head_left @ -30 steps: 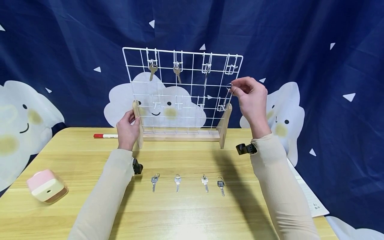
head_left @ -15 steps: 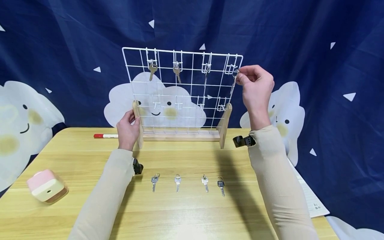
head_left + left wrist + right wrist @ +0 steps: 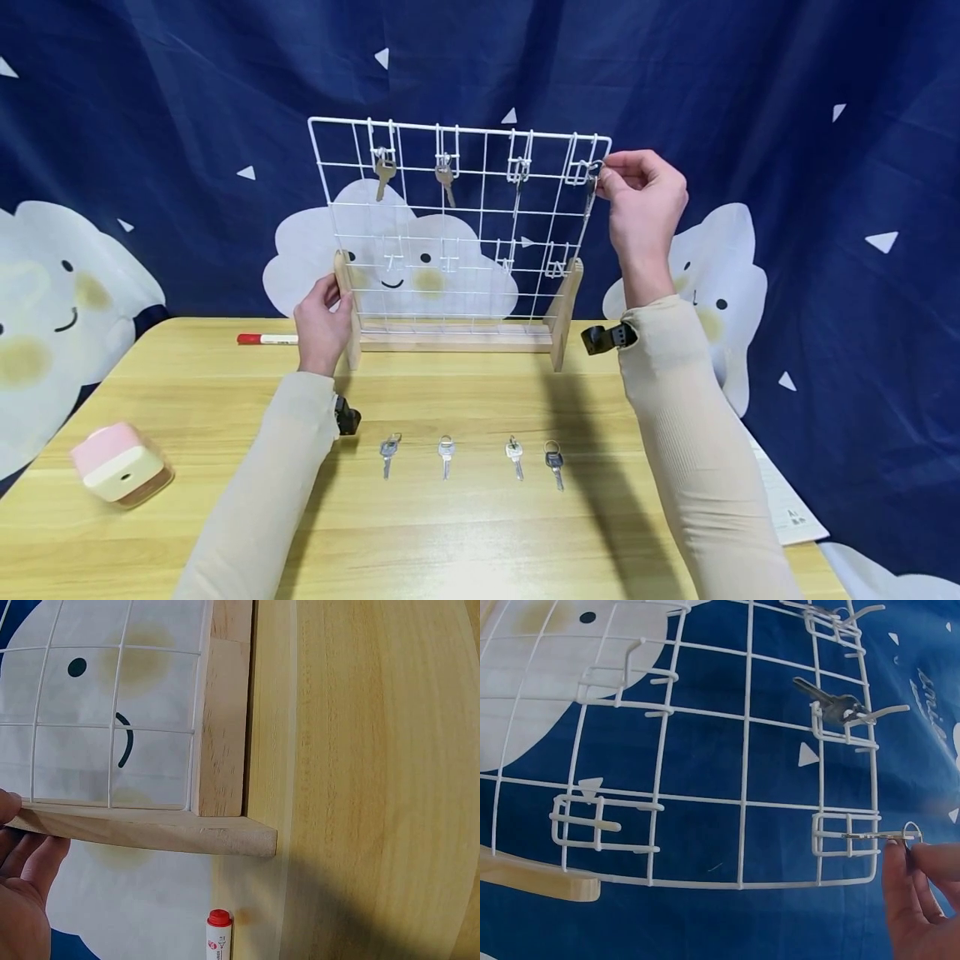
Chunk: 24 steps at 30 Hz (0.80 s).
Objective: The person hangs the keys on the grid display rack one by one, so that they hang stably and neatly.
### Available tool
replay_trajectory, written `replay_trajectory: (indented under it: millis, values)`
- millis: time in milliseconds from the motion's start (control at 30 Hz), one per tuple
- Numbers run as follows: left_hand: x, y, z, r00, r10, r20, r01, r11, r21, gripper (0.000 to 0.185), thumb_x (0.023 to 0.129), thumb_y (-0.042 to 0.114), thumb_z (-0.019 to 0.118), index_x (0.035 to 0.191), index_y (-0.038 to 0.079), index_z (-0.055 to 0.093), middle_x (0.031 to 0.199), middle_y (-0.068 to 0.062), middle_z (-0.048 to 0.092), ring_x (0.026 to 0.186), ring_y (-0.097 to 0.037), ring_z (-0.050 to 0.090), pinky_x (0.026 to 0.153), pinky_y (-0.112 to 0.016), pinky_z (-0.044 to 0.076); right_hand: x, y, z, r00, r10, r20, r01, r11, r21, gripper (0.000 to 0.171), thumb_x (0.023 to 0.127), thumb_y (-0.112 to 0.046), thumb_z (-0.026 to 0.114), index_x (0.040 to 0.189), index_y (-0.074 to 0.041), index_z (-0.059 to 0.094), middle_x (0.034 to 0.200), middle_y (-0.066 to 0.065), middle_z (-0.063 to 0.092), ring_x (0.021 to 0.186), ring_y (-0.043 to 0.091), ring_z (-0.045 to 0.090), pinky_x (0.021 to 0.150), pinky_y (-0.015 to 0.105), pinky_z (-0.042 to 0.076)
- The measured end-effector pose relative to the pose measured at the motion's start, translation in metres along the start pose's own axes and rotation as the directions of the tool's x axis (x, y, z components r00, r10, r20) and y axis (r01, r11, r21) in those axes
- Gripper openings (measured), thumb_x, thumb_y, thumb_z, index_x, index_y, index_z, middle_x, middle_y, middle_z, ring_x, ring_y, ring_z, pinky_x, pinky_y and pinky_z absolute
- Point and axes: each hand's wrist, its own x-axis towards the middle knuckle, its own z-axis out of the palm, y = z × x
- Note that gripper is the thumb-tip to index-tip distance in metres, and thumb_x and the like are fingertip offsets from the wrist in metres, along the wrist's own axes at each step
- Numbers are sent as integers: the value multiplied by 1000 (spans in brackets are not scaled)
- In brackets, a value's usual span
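My right hand (image 3: 647,208) pinches a key ring between thumb and fingertips at the top right corner of the white wire grid rack (image 3: 480,130). Its key (image 3: 870,836) lies in front of the upper right hook (image 3: 832,834) in the right wrist view; whether the ring touches the hook I cannot tell. On the left, my left hand (image 3: 321,329) grips the rack's wooden side post (image 3: 225,838). Three keys hang from the other upper hooks, among them a brassy one (image 3: 385,171) at far left. Several keys lie in a row on the table, including this silver one (image 3: 446,450).
Lower hooks (image 3: 556,268) on the grid hold no visible keys. A red-capped marker (image 3: 270,339) lies left of the rack. A pink and cream box (image 3: 123,471) stands at the table's left; a white paper sheet (image 3: 783,496) lies at the right, partly behind my sleeve.
My right hand has moved up and to the right with the key, from below the upper right hook to beside it. The left hand stays on the post.
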Motion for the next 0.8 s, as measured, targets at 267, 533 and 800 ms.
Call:
replay_trajectory:
  millis: [267,533,800]
  values:
    - [0,2,1,1000,-14,13,14,1000,12,38,97,7,60,135,1,56,130,-19,60,119,-28,58,101,-35,48,-1,6,-2,999,-6,49,8,999,-36,12,87,2,70,98,2,73,82,4,68,73,15,65,69,21,58]
    - [0,3,1,1000,-2,9,2,1000,8,36,96,5,61,132,-2,57,127,-22,61,115,-30,61,98,-34,50,-12,15,-10,996,-63,68,74,982,-175,12,89,-3,66,100,-1,71,84,-3,66,74,13,63,69,18,55]
    - [0,1,0,1000,17,8,-17,1000,21,37,96,5,60,132,-3,57,126,-23,61,114,-31,62,97,-33,51,-49,39,-13,961,-75,265,157,940,-304,14,90,-6,65,102,0,70,95,8,69,83,13,62,70,19,46]
